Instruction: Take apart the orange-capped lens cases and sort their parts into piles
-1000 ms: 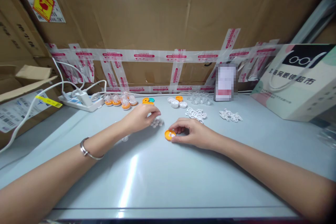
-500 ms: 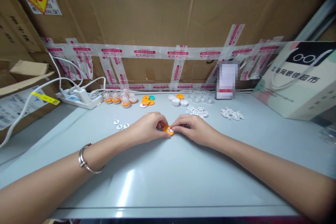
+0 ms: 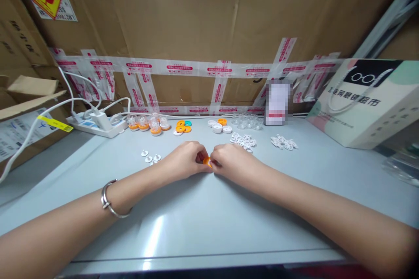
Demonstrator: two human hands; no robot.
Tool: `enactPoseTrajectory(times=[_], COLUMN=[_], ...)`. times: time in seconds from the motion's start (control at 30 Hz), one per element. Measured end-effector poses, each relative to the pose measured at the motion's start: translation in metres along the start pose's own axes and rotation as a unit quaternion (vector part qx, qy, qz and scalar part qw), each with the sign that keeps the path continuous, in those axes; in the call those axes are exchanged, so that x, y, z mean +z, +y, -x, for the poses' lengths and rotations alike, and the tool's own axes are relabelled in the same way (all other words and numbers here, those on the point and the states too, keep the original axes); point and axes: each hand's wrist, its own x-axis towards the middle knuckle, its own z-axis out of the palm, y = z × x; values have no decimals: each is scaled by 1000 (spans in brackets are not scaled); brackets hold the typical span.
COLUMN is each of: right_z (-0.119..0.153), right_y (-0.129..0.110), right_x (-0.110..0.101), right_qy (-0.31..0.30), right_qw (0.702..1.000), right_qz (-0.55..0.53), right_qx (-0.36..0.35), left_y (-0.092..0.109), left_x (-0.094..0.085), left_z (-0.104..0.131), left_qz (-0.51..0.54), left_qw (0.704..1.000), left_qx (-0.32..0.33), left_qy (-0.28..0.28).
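Cap [image 3: 207, 162], orange and round, sits at the clock's centre, between the two hands near the middle of the pale table [image 3: 248, 226], twelve being the far side. From its nine o'clock the left hand [image 3: 188, 159] grips the rim between thumb and fingers; from its three o'clock the right hand [image 3: 234, 159] meets it with fingers drawn in narrow (whether they pinch the rim or a small part, I cannot tell, as the knuckles hide it). White pegged discs [image 3: 148, 159] lie at nine o'clock, just beyond the left hand. Clear-topped orange pieces [image 3: 155, 130] stand at ten, with a power strip [image 3: 98, 130] farther out. Orange rings [image 3: 187, 130] and a teal one are heaped at eleven. White cups [image 3: 217, 128] sit just past twelve, clear cups [image 3: 247, 123] at one. Two piles of white openwork pieces [image 3: 240, 140] lie toward two, where a phone [image 3: 277, 107] leans and a paper bag [image 3: 353, 117] stands well apart.
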Motion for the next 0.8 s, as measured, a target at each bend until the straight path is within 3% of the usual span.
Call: enactPoseTrajectory(times=[0.2,0.33,0.47,0.57,0.7,0.8], right_z=[4,3,-10,-21,-28,-29], right_y=[-3,7,27,36,34,30], right_x=[0,-3,5,21,37,40], right_qy=[24,59,145,185,194,191], right_qw=[999,985,945,943,947,942], right_qz=[-24,-157,-289,-276,-252,-271], right_qx=[7,32,46,15,-54,-58], left_y=[2,5,13,19,23,22], left_x=[3,5,6,8,11,11], left_z=[3,7,12,14,16,16], left_qz=[-4,3,5,-12,-38,-36], left_qw=[1000,999,999,999,999,999], left_qx=[-15,-32,-45,-40,-17,-11], left_qy=[5,4,6,13,16,16])
